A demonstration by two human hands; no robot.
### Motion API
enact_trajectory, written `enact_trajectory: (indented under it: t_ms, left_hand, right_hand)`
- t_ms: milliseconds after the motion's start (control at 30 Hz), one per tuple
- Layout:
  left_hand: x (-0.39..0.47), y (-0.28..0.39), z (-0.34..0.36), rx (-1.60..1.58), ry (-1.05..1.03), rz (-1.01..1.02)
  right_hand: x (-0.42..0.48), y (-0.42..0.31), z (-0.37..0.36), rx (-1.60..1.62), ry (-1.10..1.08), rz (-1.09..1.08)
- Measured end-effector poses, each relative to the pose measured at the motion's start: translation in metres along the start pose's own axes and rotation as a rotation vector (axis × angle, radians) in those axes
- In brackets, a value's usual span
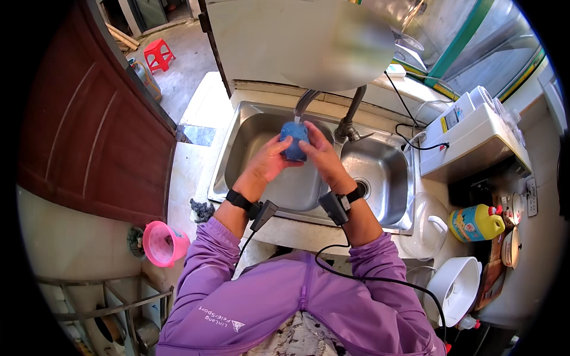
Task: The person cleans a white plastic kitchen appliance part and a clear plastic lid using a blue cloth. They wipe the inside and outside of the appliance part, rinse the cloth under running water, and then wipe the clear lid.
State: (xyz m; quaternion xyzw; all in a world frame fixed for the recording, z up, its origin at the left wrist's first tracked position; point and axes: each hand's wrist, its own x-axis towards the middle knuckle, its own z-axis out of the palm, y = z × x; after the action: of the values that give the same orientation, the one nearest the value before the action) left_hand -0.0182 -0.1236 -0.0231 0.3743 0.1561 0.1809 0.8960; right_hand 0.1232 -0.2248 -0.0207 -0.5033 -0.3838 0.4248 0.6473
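A wet blue sponge or wadded cloth (294, 141) is held between both hands over the larger left basin (289, 196) of a stainless steel double sink. My left hand (267, 160) grips it from the left and below, thumb across its front. On the other side, my right hand (324, 153) presses it with the thumb, the fingers reaching up behind it. The curved spout of a faucet (307, 100) is directly above, and a thin stream of water (297, 119) runs down onto the blue thing. Its underside is partly hidden by my fingers.
The faucet lever (360, 137) stands between the basins. A clear dome lid (424, 227), a yellow detergent jug (476, 223) and a white plastic tub (454, 291) stand at right. A dark scouring pad (202, 210) lies left of the sink, near a pink bucket (165, 244).
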Motion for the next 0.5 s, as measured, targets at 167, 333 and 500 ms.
enact_trajectory:
  t_ms: [167, 333, 500]
  left_hand:
    - [0.005, -0.021, -0.007, 0.005, 0.093, -0.006]
    - [0.021, -0.013, -0.001, -0.074, 0.053, 0.108]
    - [0.032, -0.014, 0.005, -0.056, 0.080, 0.128]
  right_hand:
    - [-0.015, 0.015, 0.000, -0.092, -0.030, 0.012]
    - [0.003, 0.007, -0.009, -0.014, 0.020, -0.017]
    - [0.017, 0.013, -0.001, -0.093, 0.070, -0.090]
